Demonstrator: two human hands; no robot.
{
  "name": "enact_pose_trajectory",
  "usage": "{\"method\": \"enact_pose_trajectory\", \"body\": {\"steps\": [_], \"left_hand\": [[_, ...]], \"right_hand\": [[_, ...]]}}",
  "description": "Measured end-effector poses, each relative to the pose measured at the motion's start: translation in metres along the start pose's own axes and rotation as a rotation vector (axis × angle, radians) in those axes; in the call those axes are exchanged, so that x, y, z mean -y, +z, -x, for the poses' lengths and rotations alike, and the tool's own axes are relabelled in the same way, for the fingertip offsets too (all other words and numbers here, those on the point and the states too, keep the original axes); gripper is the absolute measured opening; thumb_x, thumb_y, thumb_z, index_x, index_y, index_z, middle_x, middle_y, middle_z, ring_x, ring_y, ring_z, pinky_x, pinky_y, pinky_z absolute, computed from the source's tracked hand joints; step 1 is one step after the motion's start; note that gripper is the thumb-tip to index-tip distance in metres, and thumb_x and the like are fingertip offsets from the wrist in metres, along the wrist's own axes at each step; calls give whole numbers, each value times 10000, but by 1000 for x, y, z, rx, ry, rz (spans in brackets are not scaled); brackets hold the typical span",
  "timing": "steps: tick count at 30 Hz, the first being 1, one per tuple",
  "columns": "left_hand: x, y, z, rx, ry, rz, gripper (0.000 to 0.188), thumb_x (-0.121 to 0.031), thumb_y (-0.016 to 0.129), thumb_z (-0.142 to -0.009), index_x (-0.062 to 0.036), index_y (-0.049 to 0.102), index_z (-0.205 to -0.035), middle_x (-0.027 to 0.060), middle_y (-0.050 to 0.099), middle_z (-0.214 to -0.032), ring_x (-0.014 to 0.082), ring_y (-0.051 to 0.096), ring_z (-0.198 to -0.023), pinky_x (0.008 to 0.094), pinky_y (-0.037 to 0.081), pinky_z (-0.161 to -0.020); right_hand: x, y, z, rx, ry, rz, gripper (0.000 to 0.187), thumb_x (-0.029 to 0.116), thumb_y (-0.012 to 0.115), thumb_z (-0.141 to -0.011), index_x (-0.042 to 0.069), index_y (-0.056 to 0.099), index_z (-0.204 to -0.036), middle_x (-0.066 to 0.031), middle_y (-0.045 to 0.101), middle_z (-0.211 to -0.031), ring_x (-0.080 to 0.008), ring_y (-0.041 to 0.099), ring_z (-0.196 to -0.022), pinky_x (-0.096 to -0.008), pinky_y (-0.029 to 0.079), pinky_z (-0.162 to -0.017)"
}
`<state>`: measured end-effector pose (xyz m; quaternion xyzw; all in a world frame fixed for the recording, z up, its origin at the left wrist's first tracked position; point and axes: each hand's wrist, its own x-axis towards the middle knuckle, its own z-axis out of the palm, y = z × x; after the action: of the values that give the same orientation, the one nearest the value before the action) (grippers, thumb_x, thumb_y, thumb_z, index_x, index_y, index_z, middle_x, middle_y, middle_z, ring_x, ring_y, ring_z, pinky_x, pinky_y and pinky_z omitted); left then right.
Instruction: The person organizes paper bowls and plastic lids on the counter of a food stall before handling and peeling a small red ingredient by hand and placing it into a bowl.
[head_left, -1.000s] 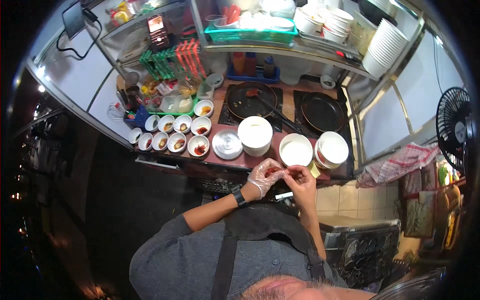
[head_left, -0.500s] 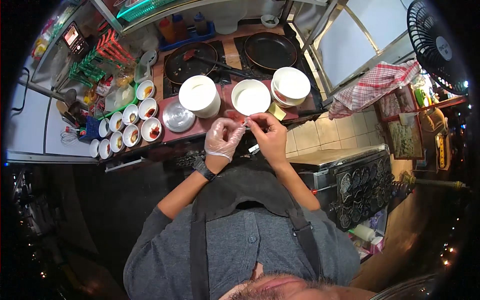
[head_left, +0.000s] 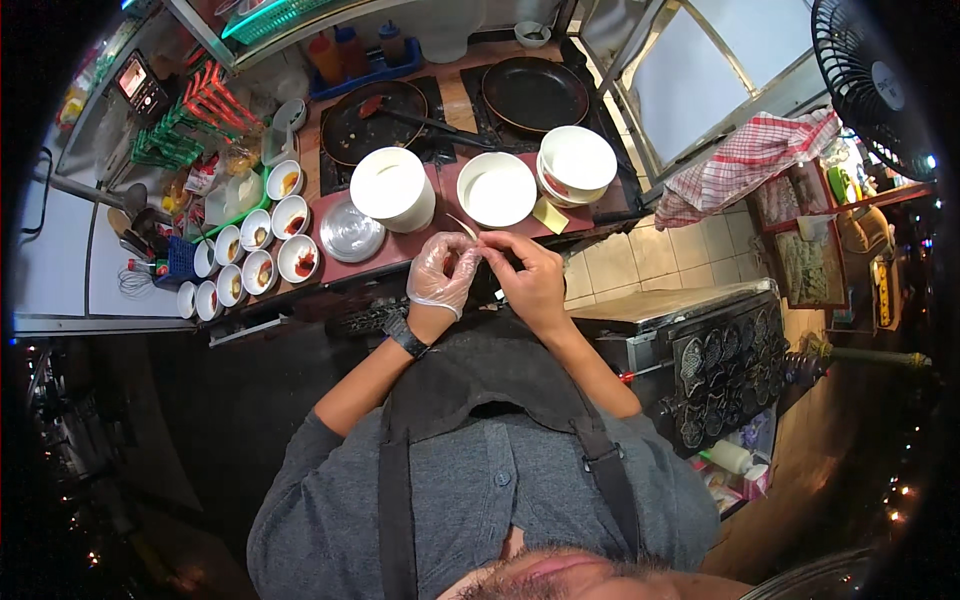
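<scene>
A thin clear plastic glove (head_left: 443, 272) is worn on the left hand (head_left: 445, 275) and pinched at its fingertips by the bare right hand (head_left: 530, 280), just below the white round bowl (head_left: 497, 189).

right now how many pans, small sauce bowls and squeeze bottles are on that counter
pans: 2
small sauce bowls: 8
squeeze bottles: 3
total: 13
The bowls by the rim are small, so their count is least sure.
</scene>
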<state>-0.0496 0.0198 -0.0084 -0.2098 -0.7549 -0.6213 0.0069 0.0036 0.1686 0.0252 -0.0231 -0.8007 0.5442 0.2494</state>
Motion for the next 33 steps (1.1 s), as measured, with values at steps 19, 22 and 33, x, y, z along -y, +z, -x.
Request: {"method": "enact_pose_trajectory", "body": {"steps": [19, 22, 33], "left_hand": [[1, 2, -2, 195, -118, 78, 91, -80, 617, -950, -35, 574, -885, -2, 545, -804, 75, 508, -711, 255, 444, -643], [9, 2, 0, 206, -252, 202, 108, -98, 637, -954, -47, 577, -879, -27, 541, -800, 64, 496, -702, 246, 441, -643], [34, 8, 2, 144, -599, 530, 101, -128, 637, -985, -102, 606, -892, -86, 496, -781, 7, 420, -706, 192, 349, -613]], "right_hand": [[-23, -24, -11, -134, 129, 152, 85, 1, 680, -817, 0, 698, -901, -123, 685, -837, -228, 687, -744, -343, 543, -679], [-92, -62, -19, -238, 379, 327, 117, 24, 649, -832, -8, 711, -926, -170, 734, -859, -258, 732, -774, -364, 569, -713], [-52, -54, -14, 273, 222, 279, 466, 155, 855, -745, 17, 638, -1134, -191, 566, -1155, -341, 631, -1027, -417, 528, -896]]}}
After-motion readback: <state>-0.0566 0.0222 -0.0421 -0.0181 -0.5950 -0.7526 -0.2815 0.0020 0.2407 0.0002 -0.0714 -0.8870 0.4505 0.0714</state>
